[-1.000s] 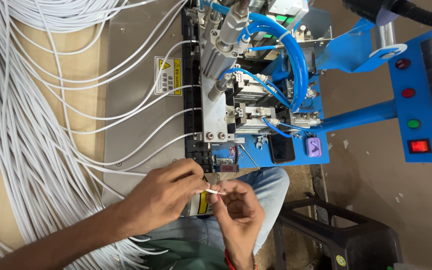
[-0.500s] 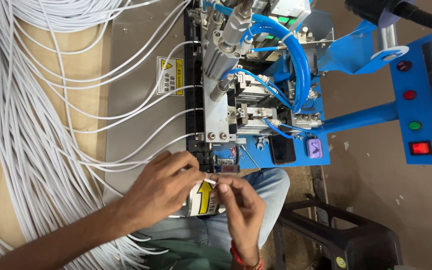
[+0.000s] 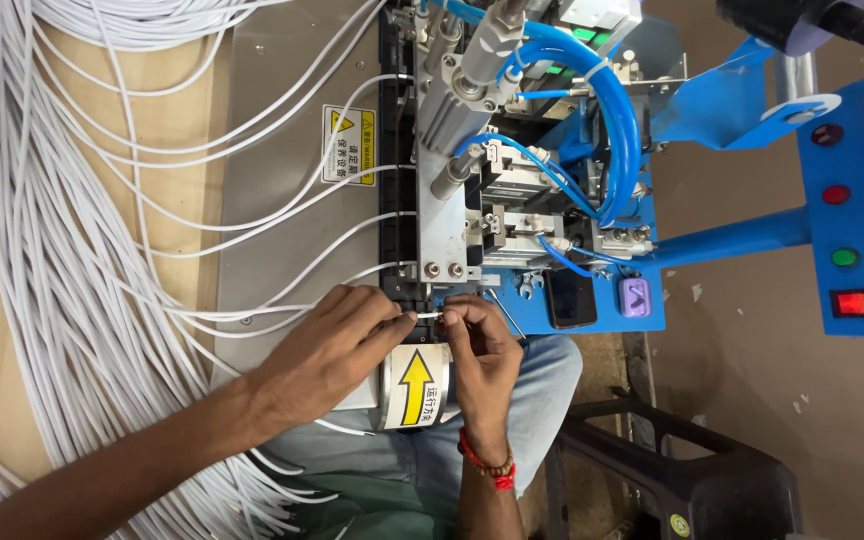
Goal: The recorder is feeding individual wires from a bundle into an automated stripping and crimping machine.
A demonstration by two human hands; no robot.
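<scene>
Landmark: the yellow arrow label (image 3: pixel 416 386) on the near end of the machine; every place below is told from it.
Left hand (image 3: pixel 327 350): lies just left of the arrow label, knuckles up, thumb and forefinger pressed together on a white wire (image 3: pixel 252 312) right at its end.
Right hand (image 3: pixel 480 345): sits just right of the arrow label and partly over its edge, fingertips pinched on the same wire tip (image 3: pixel 428 316), which shows as a short pale piece bridging the two hands.
Wire in hand: its free end is held directly above the arrow label, between both hands; from there it runs off leftward across the grey plate (image 3: pixel 272 200).
Black track (image 3: pixel 397 220): rises straight up from the arrow label; several more white wires already end in it, one above another.
Loose wire bundle (image 3: pixel 42 250): far left of the arrow label, a thick mass of white strands spread over the wooden bench.
Warning sticker (image 3: pixel 348 144): on the grey plate, well above the arrow label and slightly left.
Blue air hoses (image 3: pixel 612 130): up and to the right of the arrow label, looping over the metal cylinders.
Control panel (image 3: pixel 852 210): far right of the arrow label, blue, with round lamps and a lit red switch.
Wrist band (image 3: pixel 487 468): red, on the right wrist, below and right of the arrow label.
Black stool (image 3: pixel 682 480): lower right of the arrow label, on the floor.
</scene>
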